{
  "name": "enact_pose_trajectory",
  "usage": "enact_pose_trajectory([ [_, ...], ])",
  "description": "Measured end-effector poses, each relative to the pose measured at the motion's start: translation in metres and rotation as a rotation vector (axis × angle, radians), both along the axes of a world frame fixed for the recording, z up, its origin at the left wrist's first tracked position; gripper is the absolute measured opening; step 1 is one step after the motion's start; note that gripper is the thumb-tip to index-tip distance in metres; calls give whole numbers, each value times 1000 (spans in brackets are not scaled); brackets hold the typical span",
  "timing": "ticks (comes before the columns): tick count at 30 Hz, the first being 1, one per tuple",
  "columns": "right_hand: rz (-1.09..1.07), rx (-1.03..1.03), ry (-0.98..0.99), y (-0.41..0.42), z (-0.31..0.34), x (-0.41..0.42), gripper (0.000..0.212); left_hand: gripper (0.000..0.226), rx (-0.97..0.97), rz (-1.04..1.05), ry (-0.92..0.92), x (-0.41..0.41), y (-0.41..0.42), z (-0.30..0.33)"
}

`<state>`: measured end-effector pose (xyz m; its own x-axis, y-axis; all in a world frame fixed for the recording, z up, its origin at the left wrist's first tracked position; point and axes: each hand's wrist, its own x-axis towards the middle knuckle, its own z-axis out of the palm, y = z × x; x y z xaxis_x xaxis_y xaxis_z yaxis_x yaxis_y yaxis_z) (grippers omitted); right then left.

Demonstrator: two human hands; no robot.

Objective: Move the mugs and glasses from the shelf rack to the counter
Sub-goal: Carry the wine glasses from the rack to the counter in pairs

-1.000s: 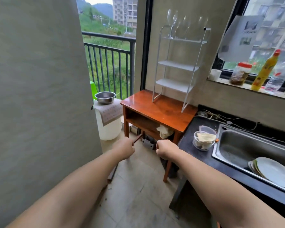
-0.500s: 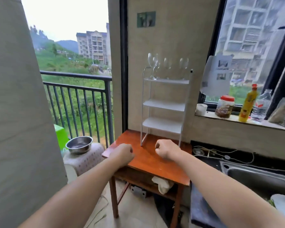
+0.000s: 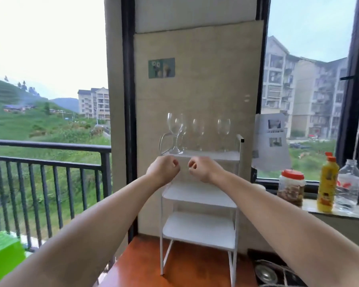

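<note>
Both fists up in front of rack, nothing held.
Left hand (image 3: pixel 163 169) & right hand (image 3: pixel 203 169) are curled into empty fists, side by side just below the top tier of the white shelf rack (image 3: pixel 199 195). Wine glasses (image 3: pixel 175 131) stand upright on that top tier, just above/behind the hands, w/ nearest glass over left hand. Rack sits on wooden table (image 3: pixel 180 268).

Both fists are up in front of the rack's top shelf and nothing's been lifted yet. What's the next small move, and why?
Probably open the left hand and reach up for the stem of the nearest wine glass at the left end of the top shelf. Both hands hold nothing, the right hand too, and that glass stands at the front, clear of the others.
</note>
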<state>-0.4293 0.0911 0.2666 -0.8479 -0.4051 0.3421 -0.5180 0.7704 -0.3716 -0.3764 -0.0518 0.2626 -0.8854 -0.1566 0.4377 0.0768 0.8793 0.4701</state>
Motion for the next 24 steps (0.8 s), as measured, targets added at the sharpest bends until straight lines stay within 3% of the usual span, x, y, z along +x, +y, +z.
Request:
enact_pose_trajectory([
  [7, -181, -302, 98, 4, 65, -80, 22, 27, 284, 10, 77, -95, 0, 52],
  [12, -400, -557, -165, 19, 62, -125, 19, 32, 508, -19, -33, -149, -6, 49],
  [15, -385, -852, -307, 29, 58, -162, 38, 24, 695, -76, -45, -169, -11, 50],
  [18, -355, -1062, -422, 27, 55, -182, 38, 12, 834, -98, -101, -175, -13, 49],
  [24, -383, -1073, -439, 20, 50, -202, 30, 17, 852, -89, -66, -188, -24, 44],
])
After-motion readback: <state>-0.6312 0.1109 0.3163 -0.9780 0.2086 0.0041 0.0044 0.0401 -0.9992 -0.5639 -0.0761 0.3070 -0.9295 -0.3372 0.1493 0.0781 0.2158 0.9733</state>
